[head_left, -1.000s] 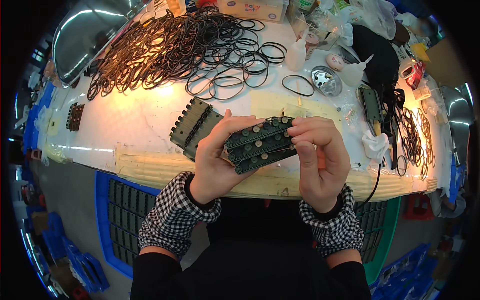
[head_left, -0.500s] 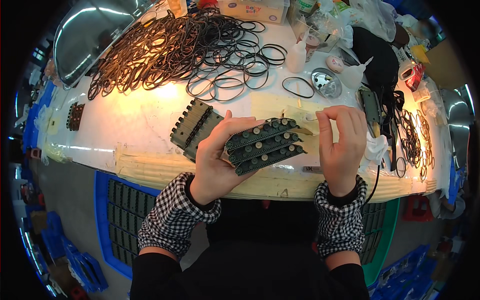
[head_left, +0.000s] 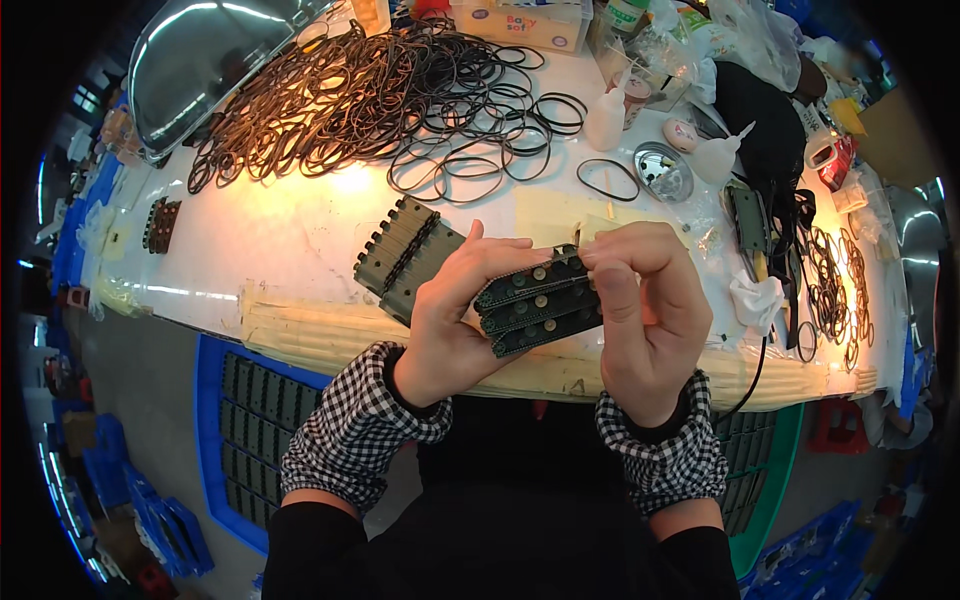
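Both hands hold a small stack of dark green toothed plastic strips (head_left: 538, 302) with round metal studs, just above the table's front edge. My left hand (head_left: 455, 315) grips the stack's left end from below. My right hand (head_left: 640, 310) wraps its right end, fingers curled over the top. Behind the left hand a second group of the same green strips (head_left: 400, 250) lies flat on the white table (head_left: 270, 235).
A big heap of black rubber rings (head_left: 360, 85) covers the table's far side. Loose rings (head_left: 608, 178), white squeeze bottles (head_left: 607, 115), a small metal dish (head_left: 664, 172) and more rings (head_left: 830, 280) lie right. Blue (head_left: 245, 420) and green (head_left: 770, 470) crates of strips sit below the table.
My right hand had left the stack and drawn off to the right half a second ago; now it grips the stack's right end again. The left hand kept its hold.
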